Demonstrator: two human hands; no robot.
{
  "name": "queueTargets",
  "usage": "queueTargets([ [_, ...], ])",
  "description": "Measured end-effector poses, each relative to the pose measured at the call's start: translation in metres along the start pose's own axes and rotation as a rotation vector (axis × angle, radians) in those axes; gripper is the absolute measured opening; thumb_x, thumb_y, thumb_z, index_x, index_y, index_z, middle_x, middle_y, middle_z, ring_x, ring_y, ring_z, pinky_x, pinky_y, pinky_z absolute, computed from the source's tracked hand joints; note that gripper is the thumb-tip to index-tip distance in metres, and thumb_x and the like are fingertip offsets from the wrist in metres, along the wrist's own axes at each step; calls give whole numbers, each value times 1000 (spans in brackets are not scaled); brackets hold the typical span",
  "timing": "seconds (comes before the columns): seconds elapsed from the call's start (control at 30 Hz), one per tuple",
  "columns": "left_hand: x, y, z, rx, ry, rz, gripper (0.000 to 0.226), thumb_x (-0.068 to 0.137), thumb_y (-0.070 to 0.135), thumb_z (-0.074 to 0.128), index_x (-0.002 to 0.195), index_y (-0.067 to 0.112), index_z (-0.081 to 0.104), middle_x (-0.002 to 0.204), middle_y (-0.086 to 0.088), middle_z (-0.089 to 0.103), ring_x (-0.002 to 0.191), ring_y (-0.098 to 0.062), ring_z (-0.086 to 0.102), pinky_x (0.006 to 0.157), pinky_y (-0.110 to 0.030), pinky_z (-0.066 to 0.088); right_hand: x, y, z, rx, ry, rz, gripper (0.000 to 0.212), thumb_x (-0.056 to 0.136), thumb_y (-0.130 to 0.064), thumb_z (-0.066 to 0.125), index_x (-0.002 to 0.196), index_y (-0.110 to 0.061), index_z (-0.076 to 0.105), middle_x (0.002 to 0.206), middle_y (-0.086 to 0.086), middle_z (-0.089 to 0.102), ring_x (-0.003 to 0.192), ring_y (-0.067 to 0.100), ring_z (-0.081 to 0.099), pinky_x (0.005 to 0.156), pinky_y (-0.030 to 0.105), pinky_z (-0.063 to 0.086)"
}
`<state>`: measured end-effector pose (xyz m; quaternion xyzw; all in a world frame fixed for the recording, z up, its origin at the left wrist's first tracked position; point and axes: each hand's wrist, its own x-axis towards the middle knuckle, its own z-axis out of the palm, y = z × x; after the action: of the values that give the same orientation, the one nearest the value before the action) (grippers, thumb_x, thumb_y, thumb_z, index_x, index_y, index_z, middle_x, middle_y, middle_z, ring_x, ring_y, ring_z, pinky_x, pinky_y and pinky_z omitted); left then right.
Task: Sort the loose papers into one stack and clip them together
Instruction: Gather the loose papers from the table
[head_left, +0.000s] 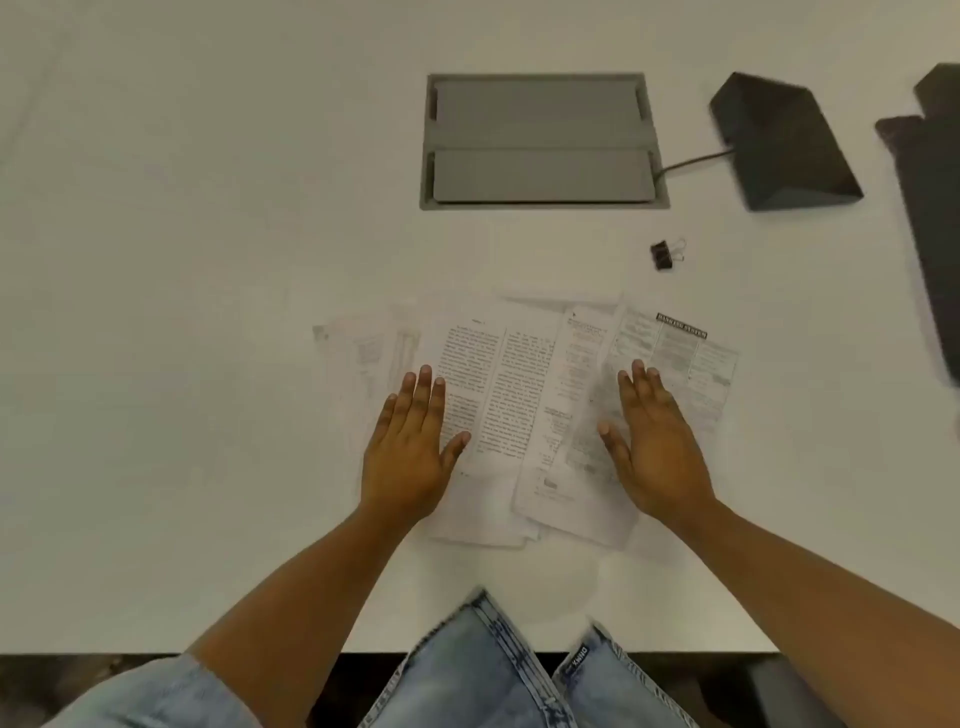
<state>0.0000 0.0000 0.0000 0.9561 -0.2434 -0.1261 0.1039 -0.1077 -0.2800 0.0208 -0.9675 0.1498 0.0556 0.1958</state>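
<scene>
Several printed papers (511, 395) lie fanned out and overlapping on the white table (182, 260), in front of me. My left hand (413, 447) rests flat on the left sheets, fingers spread. On the right sheets lies my right hand (652, 441), palm down, holding nothing. A sheet with a black header (685, 343) sticks out at the far right of the spread. A black binder clip (664, 254) sits alone on the table beyond the papers, up and right of my right hand.
A grey recessed cable hatch (540, 140) is set into the table behind the papers. A dark wedge-shaped device (784, 140) with a cable stands at the back right. Another dark object (930, 208) lies at the right edge. The table's front edge (156, 649) runs near my body.
</scene>
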Motion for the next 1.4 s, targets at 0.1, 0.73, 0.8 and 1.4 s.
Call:
queueTargets([
  [0.1, -2, -3, 10, 32, -13, -9, 77, 97, 61, 14, 157, 17, -7, 166, -1, -9, 153, -17, -9, 125, -35, -2, -8, 5, 13, -56, -51, -1, 74, 97, -57, 17, 157, -13, 9, 165, 3, 0, 153, 19, -3, 123, 39, 5],
  [0.73, -10, 60, 3, -342, 54, -148, 38, 94, 38, 59, 123, 13, 63, 114, -5, 68, 106, -24, 64, 92, -38, 51, -25, 12, 28, -72, -202, 84, 85, 89, -71, 11, 157, -23, -4, 164, -2, -13, 151, 22, -14, 121, 40, -5],
  [0.8, -7, 81, -2, -488, -73, -247, 41, 95, 41, 57, 126, 15, 58, 118, -3, 63, 106, -22, 62, 90, -38, 52, -28, 11, 27, -80, -233, 120, 90, 85, -76, 7, 157, -23, -5, 164, -2, -14, 152, 24, -13, 121, 43, -5],
  [1.4, 14, 134, -2, -919, -417, -415, 33, 95, 16, 60, 129, 17, 62, 124, 0, 69, 112, -20, 66, 93, -34, 56, -76, -14, 20, 118, -409, 60, 91, 85, -76, 18, 157, -23, 4, 159, -9, -12, 151, 12, -8, 120, 26, -3],
])
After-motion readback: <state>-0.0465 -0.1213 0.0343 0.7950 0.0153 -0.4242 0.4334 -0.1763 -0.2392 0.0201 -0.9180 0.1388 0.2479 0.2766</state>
